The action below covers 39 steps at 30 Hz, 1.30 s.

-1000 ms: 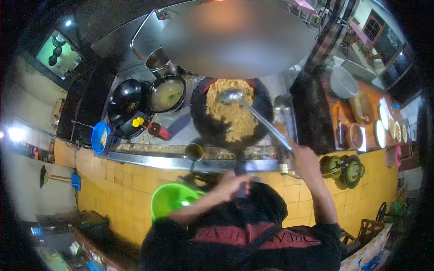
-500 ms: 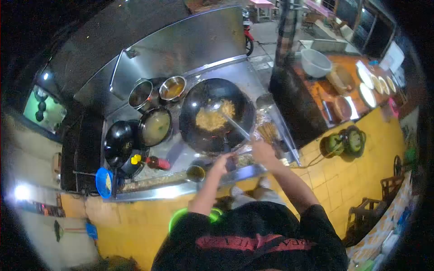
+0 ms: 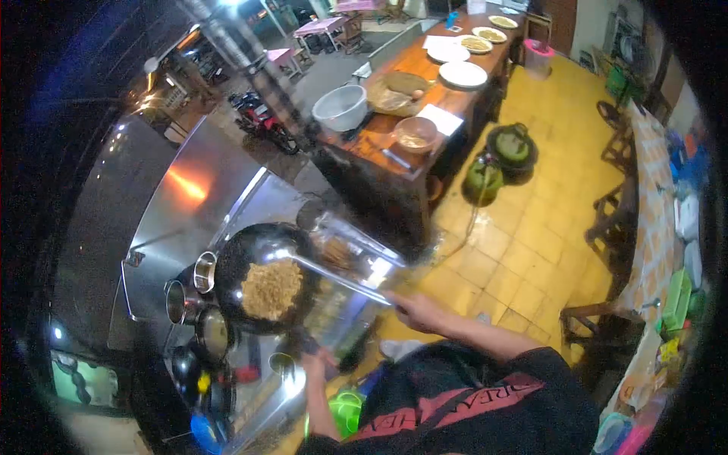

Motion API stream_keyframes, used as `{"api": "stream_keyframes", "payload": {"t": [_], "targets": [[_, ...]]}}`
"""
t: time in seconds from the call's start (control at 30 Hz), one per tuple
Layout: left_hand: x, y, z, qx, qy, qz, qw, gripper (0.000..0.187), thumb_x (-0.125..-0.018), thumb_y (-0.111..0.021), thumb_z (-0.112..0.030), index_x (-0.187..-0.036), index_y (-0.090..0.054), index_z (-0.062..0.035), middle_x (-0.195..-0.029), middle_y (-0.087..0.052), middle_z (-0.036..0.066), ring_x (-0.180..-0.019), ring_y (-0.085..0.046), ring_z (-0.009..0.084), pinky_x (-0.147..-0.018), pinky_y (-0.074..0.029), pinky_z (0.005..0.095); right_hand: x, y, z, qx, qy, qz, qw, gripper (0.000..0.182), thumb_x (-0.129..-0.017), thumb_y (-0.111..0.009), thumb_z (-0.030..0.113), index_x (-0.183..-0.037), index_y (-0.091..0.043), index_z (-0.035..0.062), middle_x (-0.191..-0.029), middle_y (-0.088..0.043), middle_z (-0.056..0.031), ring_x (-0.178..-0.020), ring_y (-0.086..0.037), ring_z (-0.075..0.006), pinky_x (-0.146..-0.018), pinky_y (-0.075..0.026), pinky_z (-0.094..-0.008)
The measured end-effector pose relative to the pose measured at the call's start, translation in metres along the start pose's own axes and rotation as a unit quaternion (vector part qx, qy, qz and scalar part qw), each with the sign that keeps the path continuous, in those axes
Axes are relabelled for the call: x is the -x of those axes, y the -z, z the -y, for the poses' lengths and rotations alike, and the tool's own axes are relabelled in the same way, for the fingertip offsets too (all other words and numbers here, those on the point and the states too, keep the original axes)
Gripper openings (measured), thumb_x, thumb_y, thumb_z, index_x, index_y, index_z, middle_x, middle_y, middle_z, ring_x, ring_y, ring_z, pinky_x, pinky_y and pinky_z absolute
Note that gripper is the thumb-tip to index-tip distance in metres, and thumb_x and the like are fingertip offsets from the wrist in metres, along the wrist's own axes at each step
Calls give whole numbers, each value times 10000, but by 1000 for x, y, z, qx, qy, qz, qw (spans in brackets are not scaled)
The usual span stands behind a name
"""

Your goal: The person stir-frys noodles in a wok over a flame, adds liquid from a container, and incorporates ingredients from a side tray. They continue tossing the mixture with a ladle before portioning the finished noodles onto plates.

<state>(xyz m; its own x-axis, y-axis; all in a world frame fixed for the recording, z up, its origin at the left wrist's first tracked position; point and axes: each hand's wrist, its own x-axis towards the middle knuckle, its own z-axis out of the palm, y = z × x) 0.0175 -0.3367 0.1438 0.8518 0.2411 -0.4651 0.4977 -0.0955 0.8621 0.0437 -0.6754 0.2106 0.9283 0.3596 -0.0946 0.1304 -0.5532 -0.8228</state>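
Observation:
A large black wok [image 3: 235,303] sits on the metal stove and holds a mound of brown fried food [image 3: 273,290], in fine pieces that look like rice or chopped noodles. My left hand [image 3: 318,362] is closed around the wok's dark handle [image 3: 309,345] at the near side. In my right hand [image 3: 421,312] is the end of a long-handled metal wok spatula [image 3: 341,280]. Its shiny head rests at the wok's upper right wall, beside the food; blur hides its exact shape.
Pots [image 3: 182,299], a pan of pale liquid [image 3: 214,334] and a small cup [image 3: 281,364] stand around the wok. Beyond, a wooden counter [image 3: 364,155] carries a grey bowl [image 3: 340,108] and several plates [image 3: 463,74]. Green gas cylinders [image 3: 483,180] are on the yellow floor.
The view has swung right, bringing more of the counter and plates into sight. The spatula head has shifted from over the food to the wok's side. Both hands keep their holds.

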Motion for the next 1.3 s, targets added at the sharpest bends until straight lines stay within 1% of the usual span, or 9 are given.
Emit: {"api": "stream_keyframes", "payload": {"t": [0.2,0.47,0.67,0.73,0.8,0.87,0.97,1.13,1.3], "targets": [[122,-133,-41,-3,-26,78,997,101,-781,-574,-22,-787,-474,-22,-614,-493,65,-466,-498,154,-406,-433,307,67,69,-39,52,-44,-47,997,557,-855,-442,128,-1377,-277,231,-852,-567,-209,-696,-596,-363,-611,-489,-458],[94,-309,-47,-156,-4,239,958,109,-739,-596,-33,-754,-489,-21,-555,-517,48,-439,-515,137,-427,-441,296,245,164,-114,263,-182,-184,929,493,-859,-452,143,-1336,-378,242,-804,-565,-139,-606,-587,-331,-520,-489,-436],[84,-435,-64,-357,-208,409,814,357,-714,-683,-262,-886,-604,41,-649,-633,110,-504,-601,177,-512,-485,317,316,199,-132,277,-363,-316,832,486,-888,-443,176,-1350,-326,86,-704,-548,-183,-536,-562,-367,-499,-477,-459],[71,-483,-50,-355,-186,476,783,351,-716,-665,-279,-853,-612,40,-642,-629,126,-528,-611,201,-516,-484,324,323,202,-138,5,-465,-354,811,468,-899,-423,156,-1343,-315,59,-636,-524,-202,-502,-541,-376,-483,-471,-444],[73,-536,-55,-344,-106,541,760,301,-721,-648,-272,-783,-632,23,-625,-618,132,-543,-610,210,-525,-481,324,324,199,-142,106,-409,-405,811,414,-919,-407,156,-1321,-337,90,-555,-484,-142,-417,-503,-286,-399,-441,-385],[73,-576,-54,-361,-140,563,730,262,-718,-640,-248,-714,-642,14,-617,-619,126,-557,-612,201,-523,-477,321,316,213,-145,-565,-405,-361,621,377,-930,-411,177,-1301,-347,169,-562,-439,-58,-363,-419,-152,-323,-373,-291],[53,-627,-52,-371,-149,630,666,253,-684,-645,-241,-696,-632,12,-602,-613,110,-538,-597,188,-512,-470,325,333,236,-189,-752,-294,-362,465,359,-933,-414,191,-1283,-348,240,-592,-394,-2,-372,-344,-64,-301,-305,-208],[50,-679,-101,-324,31,594,736,216,-660,-635,-126,-830,-627,7,-572,-544,67,-498,-548,167,-468,-451,320,339,289,-218,-804,-238,-328,436,457,-912,-425,134,-1336,-296,248,-601,-399,-10,-369,-344,-59,-294,-296,-183],[34,-709,-153,-266,-13,553,790,139,-704,-624,-84,-741,-515,-7,-556,-536,54,-458,-527,137,-438,-431,288,304,386,-223,-656,-329,-317,601,653,-837,-481,-7,-1394,-209,199,-595,-400,-12,-377,-371,-62,-311,-334,-209]]}}
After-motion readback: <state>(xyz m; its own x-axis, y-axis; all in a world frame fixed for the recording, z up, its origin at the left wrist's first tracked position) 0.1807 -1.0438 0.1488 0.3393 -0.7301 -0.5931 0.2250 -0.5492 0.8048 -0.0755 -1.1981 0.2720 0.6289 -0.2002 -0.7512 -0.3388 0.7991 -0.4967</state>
